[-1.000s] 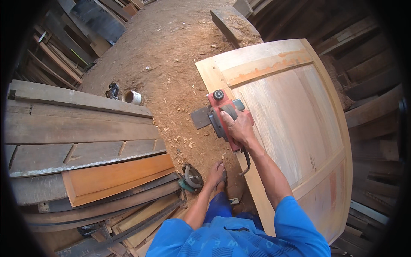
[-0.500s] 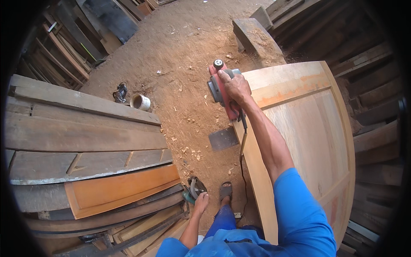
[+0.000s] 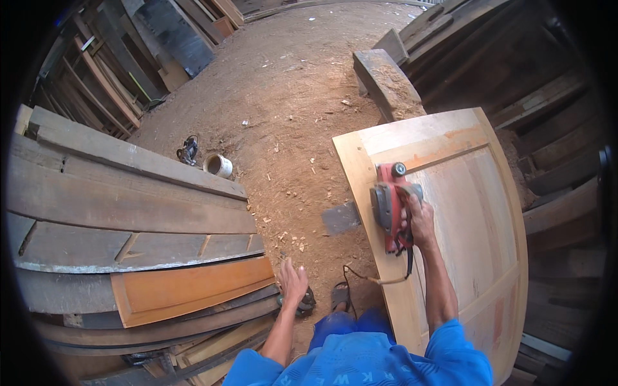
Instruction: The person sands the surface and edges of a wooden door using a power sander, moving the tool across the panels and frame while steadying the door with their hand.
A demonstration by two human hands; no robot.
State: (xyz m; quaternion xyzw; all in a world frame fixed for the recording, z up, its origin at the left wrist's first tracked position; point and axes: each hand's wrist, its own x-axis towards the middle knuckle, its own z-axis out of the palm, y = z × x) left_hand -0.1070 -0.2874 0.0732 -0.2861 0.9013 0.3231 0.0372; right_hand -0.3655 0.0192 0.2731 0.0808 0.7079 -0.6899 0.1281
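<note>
Planer (image 3: pixel 391 207), red and electric, now sits lower on the left rail of the wooden door (image 3: pixel 463 212) than half a second ago, drawn back toward the person. Right hand (image 3: pixel 420 222) grips its handle; left hand (image 3: pixel 293 282) hangs open, holding nothing, above the dirt floor (image 3: pixel 270 96).

The right hand (image 3: pixel 421 222) covers the grip of the red power planer (image 3: pixel 389 206); the door panel (image 3: pixel 463 212) runs out of frame at five o'clock; the small dark thing (image 3: pixel 187 151) at ten o'clock is too small to tell.
</note>
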